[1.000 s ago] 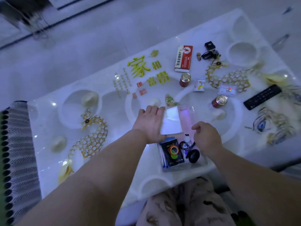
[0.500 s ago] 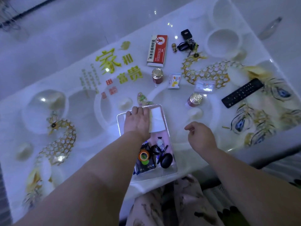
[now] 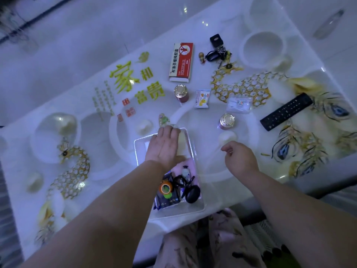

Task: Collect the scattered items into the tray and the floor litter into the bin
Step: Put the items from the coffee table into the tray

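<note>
A clear plastic tray sits at the table's near edge. In its near end lie an orange tape roll, a dark blue packet, a small bottle, a black cord and a black oval case. My left hand lies palm down on a white packet in the tray's far end. My right hand hovers right of the tray, loosely curled and holding nothing. On the table beyond are a red-and-white medicine box, two gold-lidded jars, a snack sachet, a clear bag, a remote and keys.
A small wooden figurine stands by the keys and a green trinket lies just beyond the tray. The white patterned table has pale floor behind it. A pale long object lies on the floor at the far right.
My left hand has lowered the white packet into the tray's far end and flattened over it. My right hand has drawn away from the tray to the right.
</note>
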Motion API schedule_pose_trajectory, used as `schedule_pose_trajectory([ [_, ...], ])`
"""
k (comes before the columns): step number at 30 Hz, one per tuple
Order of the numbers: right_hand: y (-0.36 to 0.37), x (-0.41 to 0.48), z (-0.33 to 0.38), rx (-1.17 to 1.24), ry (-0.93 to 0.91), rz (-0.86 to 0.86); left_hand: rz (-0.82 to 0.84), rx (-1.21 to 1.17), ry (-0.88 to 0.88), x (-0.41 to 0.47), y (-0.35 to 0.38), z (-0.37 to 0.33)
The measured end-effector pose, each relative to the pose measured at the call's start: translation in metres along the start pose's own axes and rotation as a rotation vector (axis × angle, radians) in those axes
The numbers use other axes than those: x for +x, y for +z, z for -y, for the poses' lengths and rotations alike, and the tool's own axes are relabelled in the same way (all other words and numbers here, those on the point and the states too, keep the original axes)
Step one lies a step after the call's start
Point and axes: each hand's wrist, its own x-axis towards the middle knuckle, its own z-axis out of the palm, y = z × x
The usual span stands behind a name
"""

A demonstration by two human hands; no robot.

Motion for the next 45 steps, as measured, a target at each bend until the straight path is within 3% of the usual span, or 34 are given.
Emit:
schedule_pose_trajectory([
  [7, -0.038, 0.028, 0.011, -0.054, -0.025, -0.093, -0.008, -0.21, 0.02, 0.041, -0.033, -0.028],
  [16, -0.047, 0.068, 0.014, -0.135, -0.135, -0.099, -0.075, -0.353, -0.27, 0.105, -0.044, -0.041],
  [31, -0.042, 0.082, 0.011, -0.126, -0.219, -0.046, 0.02, -0.211, -0.396, 0.152, -0.052, -0.031],
  [41, -0.036, 0.084, 0.013, -0.144, -0.191, -0.079, -0.002, -0.217, -0.466, 0.142, -0.041, -0.019],
  [45, -0.036, 0.083, 0.012, -0.135, -0.166, -0.089, -0.081, -0.267, -0.454, 0.133, -0.04, -0.015],
])
